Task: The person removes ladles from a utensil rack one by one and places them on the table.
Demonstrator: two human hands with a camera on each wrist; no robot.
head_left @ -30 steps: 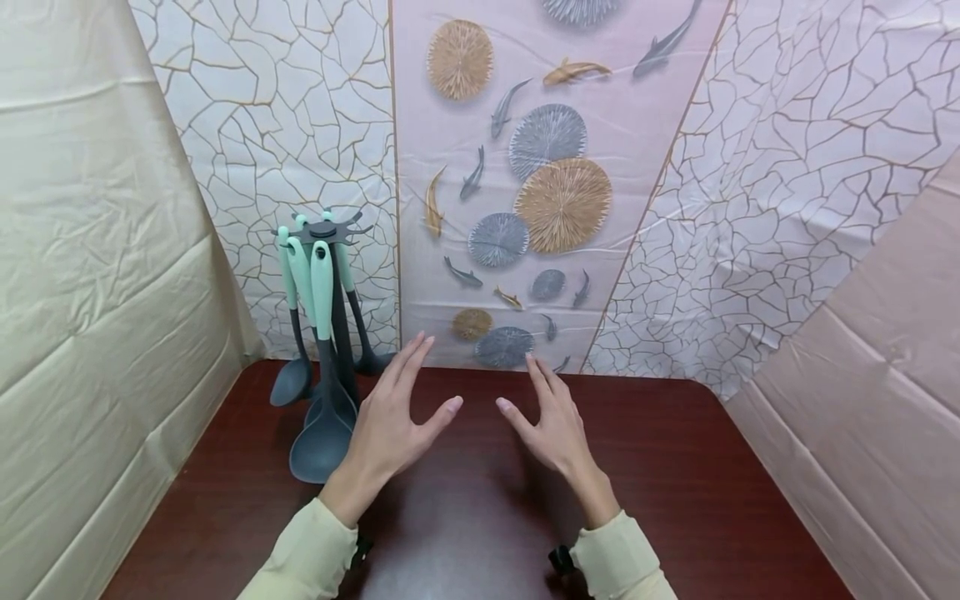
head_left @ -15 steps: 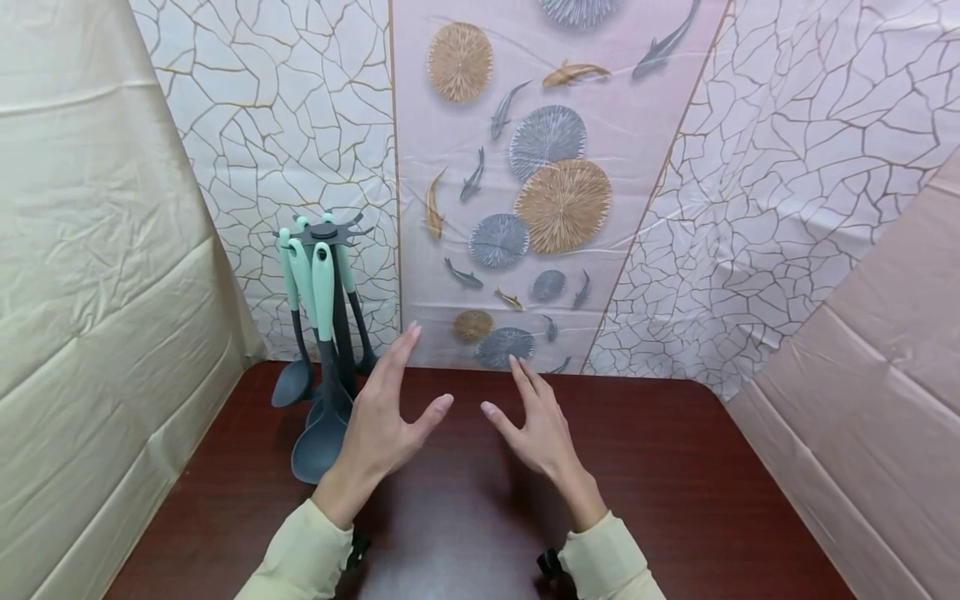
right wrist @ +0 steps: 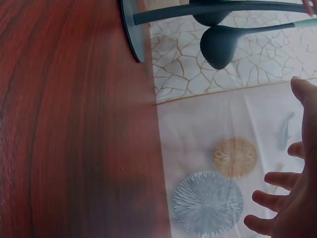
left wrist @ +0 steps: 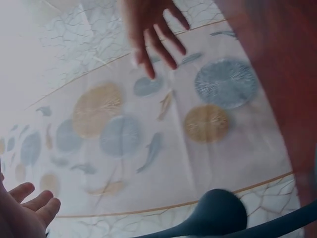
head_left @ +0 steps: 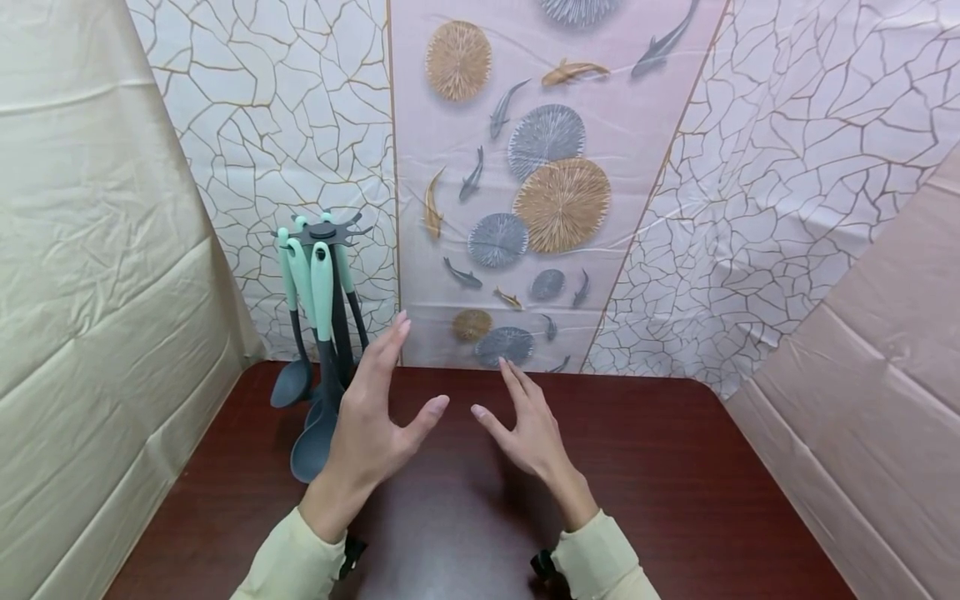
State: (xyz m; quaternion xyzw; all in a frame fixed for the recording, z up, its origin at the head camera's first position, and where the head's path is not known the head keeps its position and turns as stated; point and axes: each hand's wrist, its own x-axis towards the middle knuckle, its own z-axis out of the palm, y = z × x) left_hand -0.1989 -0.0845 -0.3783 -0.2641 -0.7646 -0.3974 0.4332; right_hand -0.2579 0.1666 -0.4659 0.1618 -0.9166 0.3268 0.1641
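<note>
My left hand hovers over the table, thumb spread from the fingers, holding nothing. It overlaps the front ladle of a utensil set in the head view. That set hangs on a dark grey stand, with mint-green handles and dark heads. To the right, my right hand is also raised with fingers extended, thumb toward the left one, and grasps nothing. The left wrist view shows the left hand and right hand apart. In the right wrist view, the right hand has spread fingers.
A dark red wooden table lies under both hands. Behind it hangs a patterned cloth with printed fish and discs. Plain cloth walls enclose the sides. The stand's base rests on the table at left.
Both hands have drifted left, the right one more steadily. The left hand now covers more of the ladle and the utensils behind it. The utensil stand has not moved.
</note>
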